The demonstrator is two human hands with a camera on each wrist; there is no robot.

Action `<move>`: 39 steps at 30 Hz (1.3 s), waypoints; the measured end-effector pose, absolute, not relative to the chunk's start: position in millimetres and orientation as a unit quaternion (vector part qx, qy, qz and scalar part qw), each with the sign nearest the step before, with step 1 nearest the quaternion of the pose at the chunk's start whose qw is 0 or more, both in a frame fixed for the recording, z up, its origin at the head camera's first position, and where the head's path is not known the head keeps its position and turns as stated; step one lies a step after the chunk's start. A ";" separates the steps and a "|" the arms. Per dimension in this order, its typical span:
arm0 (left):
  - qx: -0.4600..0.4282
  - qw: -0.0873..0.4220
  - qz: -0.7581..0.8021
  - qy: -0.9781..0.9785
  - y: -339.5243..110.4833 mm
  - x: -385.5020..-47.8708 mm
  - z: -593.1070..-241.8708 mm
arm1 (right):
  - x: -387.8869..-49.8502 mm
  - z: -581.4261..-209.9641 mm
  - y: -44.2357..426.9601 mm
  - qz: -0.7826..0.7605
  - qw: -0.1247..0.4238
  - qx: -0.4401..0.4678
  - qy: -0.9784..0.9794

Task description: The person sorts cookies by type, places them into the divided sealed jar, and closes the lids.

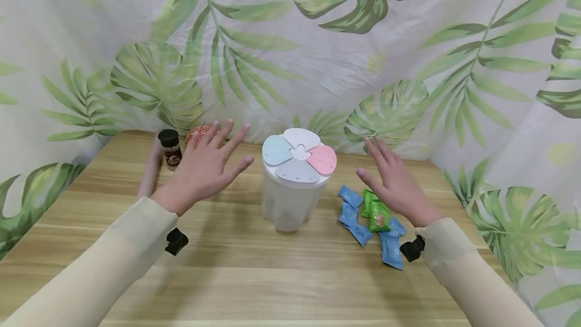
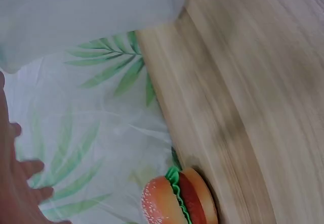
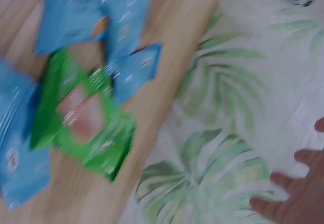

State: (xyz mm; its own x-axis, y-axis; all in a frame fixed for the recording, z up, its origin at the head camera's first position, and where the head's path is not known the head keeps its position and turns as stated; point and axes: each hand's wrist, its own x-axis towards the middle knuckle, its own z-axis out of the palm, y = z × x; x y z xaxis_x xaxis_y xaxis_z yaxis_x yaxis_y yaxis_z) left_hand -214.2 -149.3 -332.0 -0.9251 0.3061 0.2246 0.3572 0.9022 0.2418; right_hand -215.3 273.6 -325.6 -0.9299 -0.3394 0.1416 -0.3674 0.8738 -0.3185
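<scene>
A translucent white canister (image 1: 290, 201) stands upright mid-table, its flower-shaped lid (image 1: 297, 175) split into blue, white, grey and pink petals. To its left my left hand (image 1: 204, 165) hovers with fingers spread, holding nothing. On the other side, my right hand (image 1: 396, 183) is held above the small snack packets, fingers extended and apart from everything. Several blue packets (image 1: 349, 214) lie there around green packets (image 1: 379, 215); the right wrist view shows a green packet (image 3: 83, 115) close up, slightly blurred. Part of the canister (image 2: 91, 16) fills the top of the left wrist view.
Behind my left hand sits a toy hamburger (image 2: 177, 198), partly hidden in the head view. A black-capped jar (image 1: 170, 149) and a pale rod-like thing (image 1: 149, 173) are at the table's left. A leaf-patterned cloth (image 1: 327, 74) hangs behind the wooden table (image 1: 272, 276).
</scene>
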 end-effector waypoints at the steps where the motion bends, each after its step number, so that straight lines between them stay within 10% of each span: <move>1: -0.182 0.099 -0.154 -0.966 -148.3 -214.1 -331.2 | -214.4 -323.0 271.5 0.188 0.042 0.195 -0.962; 13: -0.346 0.219 -0.259 -0.875 -121.4 -200.4 -313.5 | -192.6 -291.2 223.1 0.296 0.151 0.396 -0.856; 39: -0.457 0.232 -0.255 -0.820 -94.8 -204.1 -313.5 | -201.7 -285.6 193.8 0.248 0.139 0.482 -0.828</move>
State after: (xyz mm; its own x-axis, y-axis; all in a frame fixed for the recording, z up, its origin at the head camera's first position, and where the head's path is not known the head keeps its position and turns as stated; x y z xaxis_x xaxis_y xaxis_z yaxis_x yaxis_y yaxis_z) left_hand -204.1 -94.8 -313.5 -0.4749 0.6306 0.6138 0.8675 0.4528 0.2060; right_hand -201.7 193.8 -285.6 -0.4956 -0.7302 0.4703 -0.8685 0.4113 -0.2766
